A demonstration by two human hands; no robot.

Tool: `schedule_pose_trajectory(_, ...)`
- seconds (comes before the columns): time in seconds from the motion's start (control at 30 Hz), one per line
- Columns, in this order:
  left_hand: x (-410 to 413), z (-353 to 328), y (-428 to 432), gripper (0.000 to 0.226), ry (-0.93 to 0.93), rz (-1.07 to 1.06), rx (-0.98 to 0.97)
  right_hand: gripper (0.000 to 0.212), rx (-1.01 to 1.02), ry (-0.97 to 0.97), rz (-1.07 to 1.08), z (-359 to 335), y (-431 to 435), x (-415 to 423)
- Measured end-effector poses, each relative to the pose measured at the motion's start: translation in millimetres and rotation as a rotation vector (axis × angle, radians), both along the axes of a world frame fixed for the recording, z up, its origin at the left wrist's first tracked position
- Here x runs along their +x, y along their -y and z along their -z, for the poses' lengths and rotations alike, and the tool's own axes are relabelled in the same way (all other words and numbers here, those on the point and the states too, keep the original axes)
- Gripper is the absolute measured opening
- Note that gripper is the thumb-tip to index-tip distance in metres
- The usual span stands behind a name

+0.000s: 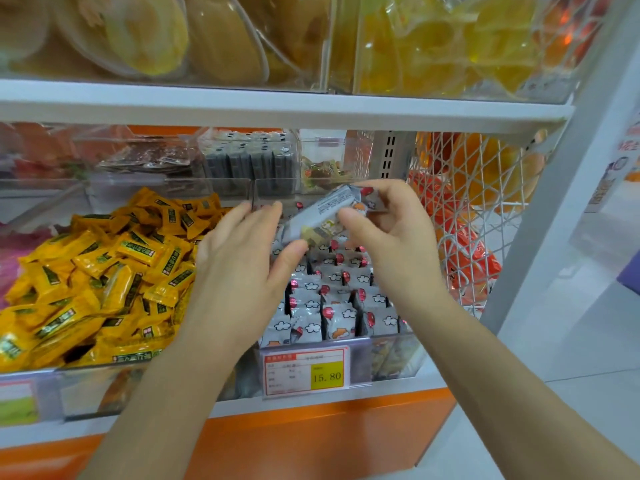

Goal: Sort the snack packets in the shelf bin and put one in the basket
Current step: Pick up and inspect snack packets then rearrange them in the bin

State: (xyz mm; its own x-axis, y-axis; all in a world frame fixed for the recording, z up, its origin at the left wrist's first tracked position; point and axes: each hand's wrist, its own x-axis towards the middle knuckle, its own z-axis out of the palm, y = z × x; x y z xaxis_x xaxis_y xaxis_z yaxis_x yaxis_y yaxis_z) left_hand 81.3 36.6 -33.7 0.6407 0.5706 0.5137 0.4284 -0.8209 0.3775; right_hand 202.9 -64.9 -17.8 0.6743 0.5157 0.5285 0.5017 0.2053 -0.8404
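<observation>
A clear shelf bin holds several grey snack packets printed with clouds and red balloons, standing in rows. My right hand pinches one grey packet by its right end and holds it tilted above the bin. My left hand hovers over the bin's left side with fingers straight. Its thumb touches the lower end of the lifted packet. No basket for the packet is in view.
A neighbouring bin on the left is heaped with yellow packets. A price tag reading 15.80 hangs on the bin front. A white wire rack with orange bags stands to the right. Shelves of other snacks lie above and behind.
</observation>
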Motion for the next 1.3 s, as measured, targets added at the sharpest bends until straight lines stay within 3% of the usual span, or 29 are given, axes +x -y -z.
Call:
schedule_pose_trajectory(0.17, 2, 11, -17, 0.068, -0.128, -0.014, 0.028, 0.021, -0.175, 0.2, 0.162, -4, -22, 17)
schedule_pose_trajectory(0.5, 3, 19, -17, 0.065, 0.012, 0.043, -0.03, 0.052, -0.642, 0.602, 0.048, -19, -53, 31)
schedule_pose_trajectory(0.77, 3, 19, -17, 0.064, 0.049, 0.072, -0.046, 0.019, -0.803, 0.677, -0.062, 2, -63, 24)
schedule_pose_trajectory(0.87, 3, 19, -17, 0.064, 0.055, 0.079, -0.062, 0.025, -0.997, 0.846, -0.082, 5, -62, 30)
schedule_pose_trajectory(0.97, 3, 20, -17, 0.062, 0.067, 0.083, -0.064, 0.032, -1.062, 0.966, -0.091, 2, -66, 30)
schedule_pose_trajectory(1.07, 4, 20, -17, 0.061, 0.075, 0.081, -0.065, 0.031, -1.055, 0.837, -0.132, -8, -74, 30)
schedule_pose_trajectory(1.17, 4, 20, -17, 0.06, 0.081, 0.076, -0.064, 0.033, -0.907, 0.645, -0.08, -20, -82, 36)
schedule_pose_trajectory(1.3, 4, 21, -17, 0.059, 0.088, 0.073, -0.066, 0.025, -0.993, 0.705, -0.015, -19, -98, 42)
